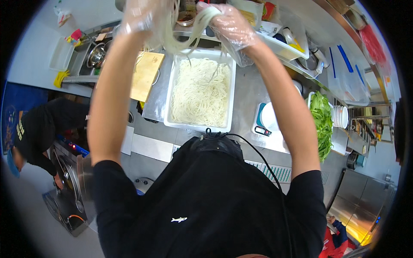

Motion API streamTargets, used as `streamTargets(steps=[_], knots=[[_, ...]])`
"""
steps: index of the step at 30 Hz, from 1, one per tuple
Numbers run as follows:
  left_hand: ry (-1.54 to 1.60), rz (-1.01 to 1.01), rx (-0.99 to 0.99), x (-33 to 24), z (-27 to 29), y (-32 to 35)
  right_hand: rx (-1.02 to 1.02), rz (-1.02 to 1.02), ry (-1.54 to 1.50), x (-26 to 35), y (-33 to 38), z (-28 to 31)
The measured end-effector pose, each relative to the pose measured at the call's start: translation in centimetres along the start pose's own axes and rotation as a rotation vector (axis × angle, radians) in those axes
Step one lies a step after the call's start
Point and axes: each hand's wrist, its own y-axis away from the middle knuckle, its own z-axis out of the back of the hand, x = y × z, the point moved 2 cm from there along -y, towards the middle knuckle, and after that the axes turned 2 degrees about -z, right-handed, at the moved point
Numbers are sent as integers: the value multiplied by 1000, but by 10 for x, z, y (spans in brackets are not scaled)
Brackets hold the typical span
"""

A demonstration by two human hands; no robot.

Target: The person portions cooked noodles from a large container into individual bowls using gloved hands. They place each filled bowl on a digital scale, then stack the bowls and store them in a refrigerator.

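Observation:
A bundle of white noodles (198, 29) hangs in a loop between my two raised hands, both in clear plastic gloves. My right hand (233, 26) is closed round one end of the bundle. The other end is at my left hand (144, 18), which is blurred and partly cut off by the top edge; its fingers are hard to make out, but noodles drop from it. Below, a white rectangular tray (195, 127) holds a thick layer of more noodles (200, 94). A few loose strands trail down toward it.
Left of the tray lies a wooden board (146, 77). On the right stand a kitchen scale (262, 130) with a white bowl (269, 117) and a heap of green leaves (320, 124). A co-worker (51, 124) bends over equipment at far left; another person (335, 241) is at lower right.

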Motion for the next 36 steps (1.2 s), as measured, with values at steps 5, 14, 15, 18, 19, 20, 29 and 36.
streamTargets(steps=[5, 14, 15, 18, 19, 20, 29, 36], knots=[[52, -151, -125, 61, -12, 43, 221, 452, 281, 27, -41, 20], [82, -133, -27, 88, -22, 55, 260, 1095, 1559, 97, -65, -9], [264, -156, 60, 78, -85, 32, 351, 866, 1710, 99, -45, 37], [454, -51, 9, 81, -119, 18, 188, 763, 1648, 112, -24, 46], [529, 44, -8, 78, -125, 20, 113, 749, 1574, 112, -12, 53], [441, 110, -7, 69, -129, 16, 46, 736, 1483, 112, 2, 60], [751, 142, -14, -2, -173, 8, -217, 357, 263, 4, 153, 155], [676, 163, 160, -22, -277, 61, -282, -172, -78, -119, 312, 196]])
